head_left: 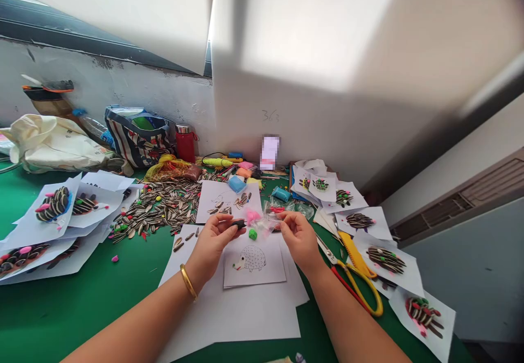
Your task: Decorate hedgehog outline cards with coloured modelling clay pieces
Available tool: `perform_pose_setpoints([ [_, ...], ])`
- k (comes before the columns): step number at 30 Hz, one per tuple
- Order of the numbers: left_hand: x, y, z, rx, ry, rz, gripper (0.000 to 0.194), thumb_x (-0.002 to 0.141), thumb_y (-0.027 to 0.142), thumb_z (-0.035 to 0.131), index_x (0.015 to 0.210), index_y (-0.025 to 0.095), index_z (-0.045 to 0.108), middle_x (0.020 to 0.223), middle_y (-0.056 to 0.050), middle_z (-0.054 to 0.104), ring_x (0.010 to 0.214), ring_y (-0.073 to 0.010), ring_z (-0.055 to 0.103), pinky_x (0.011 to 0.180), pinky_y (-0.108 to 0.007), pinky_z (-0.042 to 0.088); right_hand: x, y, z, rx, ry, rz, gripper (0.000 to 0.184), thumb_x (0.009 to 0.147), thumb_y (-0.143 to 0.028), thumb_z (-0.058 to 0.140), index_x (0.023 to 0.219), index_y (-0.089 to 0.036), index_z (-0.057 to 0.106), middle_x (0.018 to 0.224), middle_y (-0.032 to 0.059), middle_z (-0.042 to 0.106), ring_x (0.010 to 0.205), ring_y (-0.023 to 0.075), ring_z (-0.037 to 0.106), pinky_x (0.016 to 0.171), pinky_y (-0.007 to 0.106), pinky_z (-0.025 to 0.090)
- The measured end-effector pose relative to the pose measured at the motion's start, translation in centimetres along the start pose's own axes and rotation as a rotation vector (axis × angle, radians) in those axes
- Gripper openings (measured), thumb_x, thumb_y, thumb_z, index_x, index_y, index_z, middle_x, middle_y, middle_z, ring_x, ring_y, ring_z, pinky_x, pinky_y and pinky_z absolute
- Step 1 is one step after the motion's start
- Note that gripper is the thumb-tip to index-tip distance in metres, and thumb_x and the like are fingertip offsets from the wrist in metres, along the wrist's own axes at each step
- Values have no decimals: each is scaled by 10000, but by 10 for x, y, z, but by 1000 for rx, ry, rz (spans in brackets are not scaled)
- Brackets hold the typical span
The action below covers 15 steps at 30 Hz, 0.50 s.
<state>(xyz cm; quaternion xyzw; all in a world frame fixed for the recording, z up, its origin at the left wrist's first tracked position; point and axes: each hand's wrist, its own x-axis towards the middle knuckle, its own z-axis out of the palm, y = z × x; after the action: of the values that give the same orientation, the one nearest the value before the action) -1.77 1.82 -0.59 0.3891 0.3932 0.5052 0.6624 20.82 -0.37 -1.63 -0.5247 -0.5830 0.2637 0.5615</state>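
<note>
My left hand (pixel 212 244) pinches a small lump of dark modelling clay (pixel 238 224) between thumb and fingers. My right hand (pixel 300 237) pinches the edge of a clear plastic bag (pixel 268 222). Between the hands are a pink clay piece (pixel 252 216) and a green clay piece (pixel 252 234). Below them lies a paper card with a printed hedgehog outline (pixel 250 262), on a stack of white paper (pixel 245 319). A gold bangle (pixel 188 282) circles my left wrist.
A heap of striped sunflower seeds (pixel 158 204) covers the green tabletop (pixel 123 275) at left. Papers with seed-covered hedgehogs (pixel 53 210) lie on both sides. Red-and-yellow-handled scissors (pixel 352 281) lie to the right. A red bottle (pixel 186 144) and striped bag (pixel 137 139) stand against the wall (pixel 286 123).
</note>
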Motion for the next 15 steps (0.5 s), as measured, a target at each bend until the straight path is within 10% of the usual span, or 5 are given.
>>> perform_pose_setpoints([
  [15,-3,2,3,-151,-117,-182,373,752,225,785,1116,187,715,1115,-86,746,1047,-204,696,1063,-352,469,9,-3,-27,-897,-72,-151,352,796,-15,490,931,-244,720,1086,64,686,1048,272,542,891,430,362],
])
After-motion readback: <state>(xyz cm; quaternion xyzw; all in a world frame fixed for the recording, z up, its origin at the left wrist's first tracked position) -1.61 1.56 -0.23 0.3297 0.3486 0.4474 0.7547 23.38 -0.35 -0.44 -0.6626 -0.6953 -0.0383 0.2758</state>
